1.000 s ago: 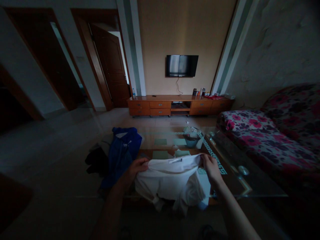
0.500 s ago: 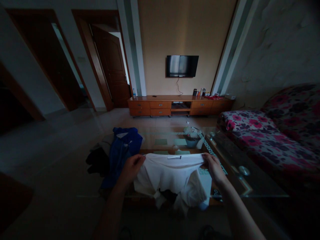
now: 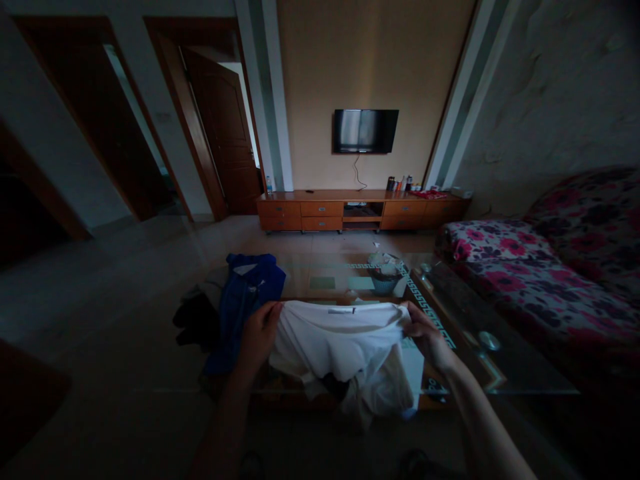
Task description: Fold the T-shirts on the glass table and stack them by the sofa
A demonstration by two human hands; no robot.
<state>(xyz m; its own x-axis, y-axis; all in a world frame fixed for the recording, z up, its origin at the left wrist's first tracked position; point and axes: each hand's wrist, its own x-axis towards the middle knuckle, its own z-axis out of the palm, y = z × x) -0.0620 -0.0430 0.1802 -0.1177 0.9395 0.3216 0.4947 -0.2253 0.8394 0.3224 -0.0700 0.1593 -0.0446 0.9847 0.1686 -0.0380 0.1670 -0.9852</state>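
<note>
A white shirt [image 3: 325, 340] is stretched between my two hands above the near part of a glass coffee table [image 3: 530, 383]. A small label shows at the middle of its upper edge, and its lower part hangs in loose folds. My left hand [image 3: 261, 333] pinches the upper left corner. The upper right corner is gripped by my right hand [image 3: 425, 333]. Left of the shirt lies a blue garment [image 3: 253, 287], and beside that a black cloth [image 3: 197, 323]. A dark patch shows beneath the shirt's folds; I cannot tell what it is.
Beyond the shirt stands a wastebasket [image 3: 385, 283] with a bag in it. A flowered sofa [image 3: 510, 267] runs along the right. At the far wall are a low wooden cabinet [image 3: 320, 210] with several bottles on top and a television [image 3: 366, 131].
Both hands have shifted slightly left and up with the shirt. Its upper edge now sags more in the middle, and the folds below have swung.
</note>
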